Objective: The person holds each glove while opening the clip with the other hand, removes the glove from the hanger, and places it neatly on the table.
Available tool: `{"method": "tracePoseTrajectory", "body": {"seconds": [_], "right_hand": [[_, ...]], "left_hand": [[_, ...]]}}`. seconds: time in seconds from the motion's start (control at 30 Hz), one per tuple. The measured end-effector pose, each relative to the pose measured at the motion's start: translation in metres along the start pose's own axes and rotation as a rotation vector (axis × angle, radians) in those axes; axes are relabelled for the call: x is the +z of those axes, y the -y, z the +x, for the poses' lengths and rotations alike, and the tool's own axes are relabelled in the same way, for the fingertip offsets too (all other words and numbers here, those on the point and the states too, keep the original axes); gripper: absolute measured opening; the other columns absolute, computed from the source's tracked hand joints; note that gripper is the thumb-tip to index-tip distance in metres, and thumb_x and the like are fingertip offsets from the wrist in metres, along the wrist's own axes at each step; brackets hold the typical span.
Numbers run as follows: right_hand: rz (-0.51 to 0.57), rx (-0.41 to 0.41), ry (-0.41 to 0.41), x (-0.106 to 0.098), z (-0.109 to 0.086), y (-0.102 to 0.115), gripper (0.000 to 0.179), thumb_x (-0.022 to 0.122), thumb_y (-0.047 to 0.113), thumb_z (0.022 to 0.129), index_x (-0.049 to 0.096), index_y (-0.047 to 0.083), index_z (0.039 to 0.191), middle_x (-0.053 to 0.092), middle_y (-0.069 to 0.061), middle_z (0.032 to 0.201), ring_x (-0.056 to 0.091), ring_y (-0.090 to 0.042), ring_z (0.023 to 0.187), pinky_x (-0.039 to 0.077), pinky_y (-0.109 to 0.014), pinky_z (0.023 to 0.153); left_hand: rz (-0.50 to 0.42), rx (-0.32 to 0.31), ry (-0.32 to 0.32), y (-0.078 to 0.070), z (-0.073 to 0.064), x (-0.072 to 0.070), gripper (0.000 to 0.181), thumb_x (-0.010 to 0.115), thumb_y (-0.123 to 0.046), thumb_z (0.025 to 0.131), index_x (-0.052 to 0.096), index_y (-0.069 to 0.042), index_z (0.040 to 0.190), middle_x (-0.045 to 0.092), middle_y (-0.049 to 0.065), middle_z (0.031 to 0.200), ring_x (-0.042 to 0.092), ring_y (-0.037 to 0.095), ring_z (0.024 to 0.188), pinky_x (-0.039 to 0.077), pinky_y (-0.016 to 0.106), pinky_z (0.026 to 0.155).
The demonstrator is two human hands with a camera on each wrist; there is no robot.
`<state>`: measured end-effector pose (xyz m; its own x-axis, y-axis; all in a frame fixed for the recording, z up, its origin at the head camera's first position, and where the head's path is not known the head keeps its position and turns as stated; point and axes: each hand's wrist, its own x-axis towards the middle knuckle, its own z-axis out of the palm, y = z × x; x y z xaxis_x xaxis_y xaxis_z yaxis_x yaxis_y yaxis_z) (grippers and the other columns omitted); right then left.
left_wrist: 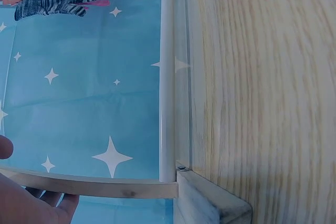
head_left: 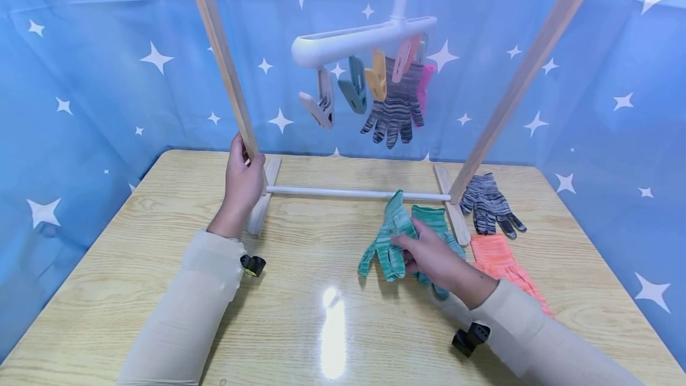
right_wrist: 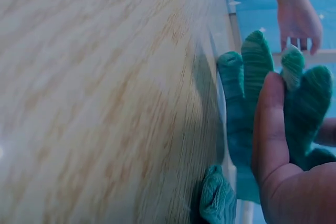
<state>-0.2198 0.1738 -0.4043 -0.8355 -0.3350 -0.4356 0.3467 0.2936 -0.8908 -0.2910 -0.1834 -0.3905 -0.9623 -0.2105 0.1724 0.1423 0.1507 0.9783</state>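
Left hand (head_left: 245,177) is gripping the left wooden post (head_left: 221,46) low down, a little above the white crossbar (head_left: 343,193); left wrist view shows fingers behind the post. Right hand (head_left: 436,258) pinches a green glove (head_left: 393,243) between thumb and fingers, over the worktop (head_left: 161,267), cuff away from the wearer, glove fingers toward the near side. Second green glove (head_left: 431,217) lies near the frame's right foot (head_left: 460,228), partly hidden by the right hand. To the right of that foot: a grey glove (head_left: 490,204) and, nearer, a coral glove (head_left: 498,255), partly covered by the right sleeve (head_left: 536,338). Above: white hanger (head_left: 354,41) with clips; a striped glove (head_left: 396,100) hangs there, fingers down, something pink (head_left: 425,85) showing behind it
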Motion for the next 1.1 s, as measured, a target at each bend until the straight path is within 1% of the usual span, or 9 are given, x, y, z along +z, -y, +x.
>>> {"method": "tracePoseTrajectory", "body": {"seconds": [0.1,0.17,0.33,0.47,0.63,0.8,0.9,1.0,1.1], "right_hand": [[0.008,0.004,0.022,-0.0007,-0.0005,-0.0012,0.086,0.050,0.024,0.105,-0.017,0.015,0.159,0.051,-0.006,0.084,0.055,-0.018,0.071,0.058,-0.039,0.070],[0.006,0.007,0.025,-0.0015,-0.0011,-0.0018,0.085,0.050,0.025,0.105,-0.015,0.015,0.159,0.055,-0.010,0.093,0.061,-0.021,0.077,0.060,-0.041,0.073],[-0.065,0.005,-0.007,-0.0030,-0.0022,-0.0015,0.084,0.050,0.027,0.105,-0.011,0.014,0.160,0.057,-0.013,0.095,0.063,-0.023,0.075,0.060,-0.042,0.071],[-0.212,-0.025,-0.062,-0.0051,-0.0021,-0.0017,0.080,0.051,0.026,0.104,-0.003,0.010,0.161,0.062,-0.014,0.086,0.065,-0.025,0.068,0.060,-0.042,0.067],[-0.382,-0.091,-0.107,-0.0078,-0.0011,-0.0047,0.073,0.052,0.021,0.103,0.008,0.018,0.161,0.059,-0.013,0.061,0.064,-0.030,0.056,0.059,-0.042,0.058],[-0.553,-0.171,-0.129,-0.0079,0.0009,-0.0080,0.076,0.056,0.019,0.101,0.010,0.017,0.161,0.060,-0.011,0.059,0.064,-0.026,0.052,0.056,-0.038,0.053],[-0.605,-0.202,-0.127,-0.0068,0.0011,-0.0091,0.064,0.057,0.017,0.101,0.026,0.014,0.157,0.061,-0.010,0.060,0.064,-0.023,0.051,0.056,-0.036,0.052],[-0.641,-0.225,-0.119,-0.0059,0.0005,-0.0099,0.044,0.058,0.016,0.101,0.048,0.009,0.144,0.062,-0.006,0.060,0.064,-0.021,0.050,0.056,-0.033,0.050],[-0.656,-0.233,-0.115,-0.0054,-0.0002,-0.0103,0.033,0.057,0.015,0.101,0.059,0.005,0.133,0.064,-0.004,0.059,0.064,-0.020,0.050,0.055,-0.031,0.049]], "left_hand": [[-0.003,0.001,0.003,-0.0005,-0.0006,-0.0002,0.065,0.038,-0.009,0.105,0.009,-0.020,0.161,0.023,0.014,0.162,0.027,0.026,0.150,0.027,0.043,0.122],[-0.004,0.000,0.005,-0.0008,-0.0011,0.0000,0.065,0.038,-0.010,0.105,0.009,-0.021,0.161,0.023,0.013,0.162,0.026,0.026,0.150,0.028,0.043,0.122],[-0.005,-0.002,0.004,-0.0013,-0.0019,0.0000,0.064,0.038,-0.011,0.105,0.009,-0.020,0.161,0.022,0.013,0.163,0.025,0.025,0.150,0.027,0.043,0.122],[-0.011,-0.002,0.007,-0.0006,-0.0013,-0.0001,0.064,0.038,-0.011,0.105,0.009,-0.020,0.161,0.022,0.013,0.163,0.024,0.024,0.151,0.027,0.044,0.122],[-0.013,0.006,0.008,0.0009,-0.0006,0.0003,0.064,0.038,-0.011,0.105,0.008,-0.021,0.161,0.022,0.012,0.163,0.024,0.024,0.151,0.027,0.044,0.122],[-0.008,0.016,0.000,0.0016,-0.0002,0.0010,0.064,0.040,-0.012,0.105,0.010,-0.022,0.161,0.023,0.011,0.162,0.026,0.023,0.150,0.028,0.043,0.121],[-0.008,0.020,-0.003,0.0014,-0.0003,0.0011,0.064,0.040,-0.012,0.105,0.011,-0.022,0.161,0.024,0.012,0.162,0.026,0.023,0.150,0.028,0.043,0.121],[-0.007,0.017,-0.006,0.0013,-0.0002,0.0009,0.064,0.040,-0.012,0.105,0.011,-0.022,0.161,0.024,0.011,0.162,0.026,0.023,0.150,0.028,0.043,0.122],[-0.004,0.008,-0.004,0.0013,0.0000,0.0005,0.064,0.040,-0.012,0.105,0.011,-0.023,0.161,0.024,0.010,0.162,0.026,0.023,0.150,0.028,0.043,0.122]]}}
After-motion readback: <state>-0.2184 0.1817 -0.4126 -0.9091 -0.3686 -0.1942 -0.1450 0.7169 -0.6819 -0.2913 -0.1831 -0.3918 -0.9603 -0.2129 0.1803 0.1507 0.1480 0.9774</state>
